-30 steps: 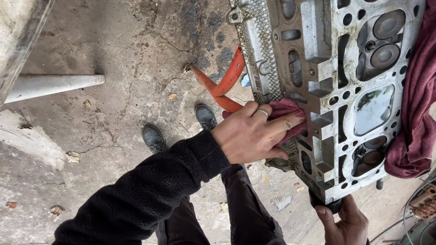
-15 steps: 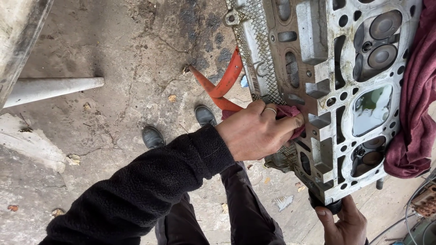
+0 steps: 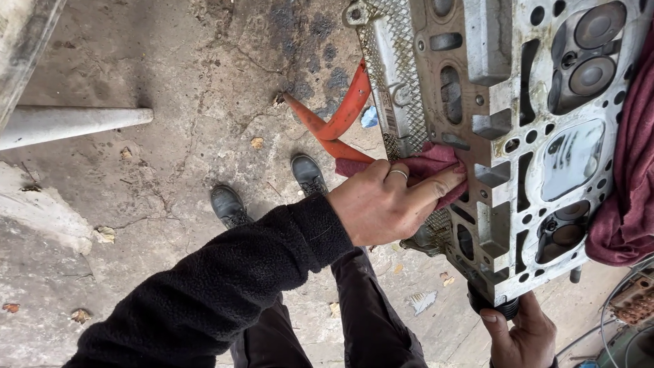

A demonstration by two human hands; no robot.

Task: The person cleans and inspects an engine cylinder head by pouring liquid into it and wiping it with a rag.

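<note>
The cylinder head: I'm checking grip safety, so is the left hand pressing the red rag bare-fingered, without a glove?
Yes, the left hand is bare, a ring visible, pressing the red rag on the cylinder head.

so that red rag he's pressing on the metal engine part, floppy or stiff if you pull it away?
Likely floppy: the red rag bunches and folds under the left hand. Probably light too, since one end droops loosely past the metal engine part. It may snag rather than slide, as that part's face is full of holes and sharp-edged ridges.
</note>
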